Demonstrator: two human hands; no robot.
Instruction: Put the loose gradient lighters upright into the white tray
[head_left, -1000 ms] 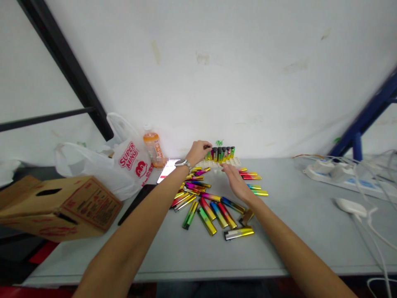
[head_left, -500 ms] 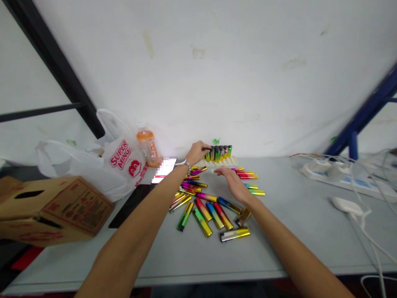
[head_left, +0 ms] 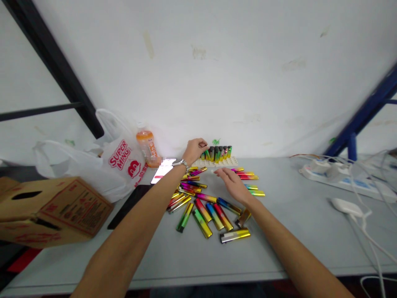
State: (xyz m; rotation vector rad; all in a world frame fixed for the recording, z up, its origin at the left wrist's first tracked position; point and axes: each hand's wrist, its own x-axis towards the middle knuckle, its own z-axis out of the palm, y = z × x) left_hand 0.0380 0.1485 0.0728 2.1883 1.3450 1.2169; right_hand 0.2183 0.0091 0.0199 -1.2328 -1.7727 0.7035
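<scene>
Evidently the upright lighters [head_left: 221, 153] stand clustered on the pale tray [head_left: 232, 162] near the wall [head_left: 248, 82], presumably kept erect by its slots. At their left end, your left hand [head_left: 194, 151] bunches its fingertips at a tilted green lighter [head_left: 207, 154]; whether they pinch it, I cannot tell. Your right hand [head_left: 231, 183] is palm down before the tray, fingers loosely extended, holding nothing visible. Loose lighters [head_left: 202, 223] fan over the table [head_left: 248, 260], probably for easy reach. Leftward, your bag [head_left: 102, 174] reads "SUPER MING" in red; print on the bottle [head_left: 146, 142] and box [head_left: 82, 203] is too blurred.
</scene>
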